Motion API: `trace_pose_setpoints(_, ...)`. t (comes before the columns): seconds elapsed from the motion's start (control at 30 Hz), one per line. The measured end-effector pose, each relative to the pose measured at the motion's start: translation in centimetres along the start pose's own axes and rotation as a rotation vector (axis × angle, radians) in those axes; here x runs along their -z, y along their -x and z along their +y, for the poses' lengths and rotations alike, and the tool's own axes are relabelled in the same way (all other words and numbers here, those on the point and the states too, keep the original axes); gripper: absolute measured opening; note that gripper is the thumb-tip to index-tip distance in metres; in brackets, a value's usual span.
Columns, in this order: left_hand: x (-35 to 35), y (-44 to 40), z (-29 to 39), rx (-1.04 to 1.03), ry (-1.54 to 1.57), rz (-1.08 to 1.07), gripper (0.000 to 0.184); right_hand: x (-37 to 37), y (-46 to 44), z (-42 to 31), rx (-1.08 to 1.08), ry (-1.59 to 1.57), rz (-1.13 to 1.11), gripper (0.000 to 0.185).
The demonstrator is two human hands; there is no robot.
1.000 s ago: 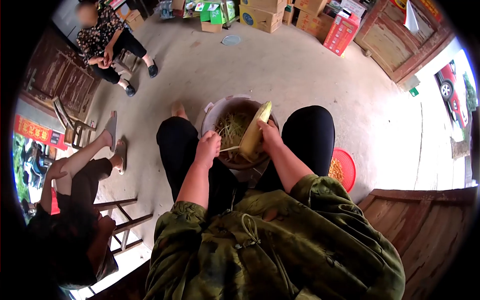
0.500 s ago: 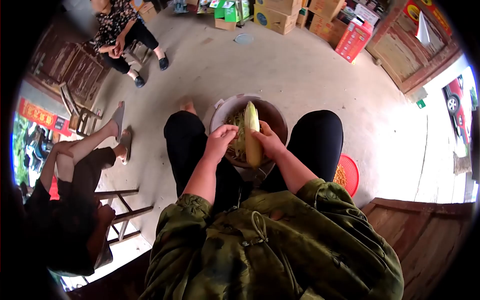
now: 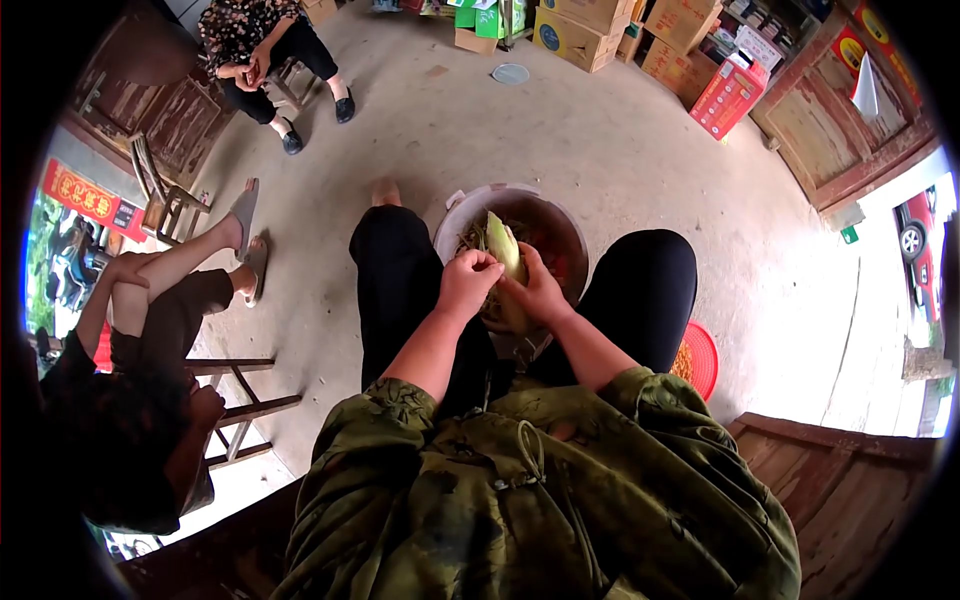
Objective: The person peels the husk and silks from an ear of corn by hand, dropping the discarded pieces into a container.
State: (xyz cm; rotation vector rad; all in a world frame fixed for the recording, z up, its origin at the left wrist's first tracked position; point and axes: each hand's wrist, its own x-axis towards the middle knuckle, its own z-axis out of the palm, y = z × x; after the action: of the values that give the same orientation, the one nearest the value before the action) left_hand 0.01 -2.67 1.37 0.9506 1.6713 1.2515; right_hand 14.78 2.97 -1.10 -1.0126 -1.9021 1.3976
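Over the basin between my knees, my right hand wraps round the side of a long, pale yellow-green ear of corn, which looks partly covered by its husk. My left hand is closed in a pinch against the ear's left side, thumb and fingertips together. The ear's tip points away from me, and its lower end is partly hidden by my hands. Beneath, the round basin holds thin pale shreds on the left and something reddish on the right.
A red basket with small orange-yellow pieces stands by my right knee. To the left sits a person near a wooden stool; another person sits farther back. Cardboard boxes and a red carton stand at the back.
My left hand has come in against the ear, closer to my right hand. The ear now leans slightly and more of it is covered. The whole view has shifted a little.
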Motion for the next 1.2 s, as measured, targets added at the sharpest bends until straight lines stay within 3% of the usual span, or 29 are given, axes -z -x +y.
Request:
trace_pose_setpoints(0.37, -0.3, 0.4, -0.1, -0.003, 0.046, 0.043, 0.009, -0.7, 0.2, 0.3, 0.053, -0.117, 0.001, 0.057)
trace_pose_setpoints(0.77, -0.5, 0.0, -1.5, -0.098, -0.073, 0.083, 0.011, -0.7, 0.2, 0.7, -0.088, -0.124, -0.033, 0.051)
trace_pose_setpoints(0.83, -0.4, 0.1, -1.4, -0.102, -0.05, 0.074, 0.01, -0.8, 0.0, 0.9, -0.248, -0.387, -0.031, 0.055)
trace_pose_setpoints(1.0, 0.0, 0.5, 0.2, 0.137, 0.364, -0.005, 0.008, -0.7, -0.5, 1.7, -0.279, -0.382, 0.014, 0.051)
trace_pose_setpoints(1.07, 0.2, 0.4, 0.3, 0.127, 0.392, -0.036, 0.005, -0.6, -0.9, 3.1, -0.29, -0.335, 0.061, 0.049)
trace_pose_setpoints(1.13, 0.6, 0.8, 1.8, 0.264, 0.668, -0.254, 0.007, -0.1, -1.3, 3.7, -0.378, -0.502, 0.105, 0.046)
trace_pose_setpoints(1.2, 0.8, 0.7, 1.3, 0.345, 0.716, -0.391, 0.005, -0.1, -1.8, 4.7, -0.372, -0.536, 0.191, 0.045)
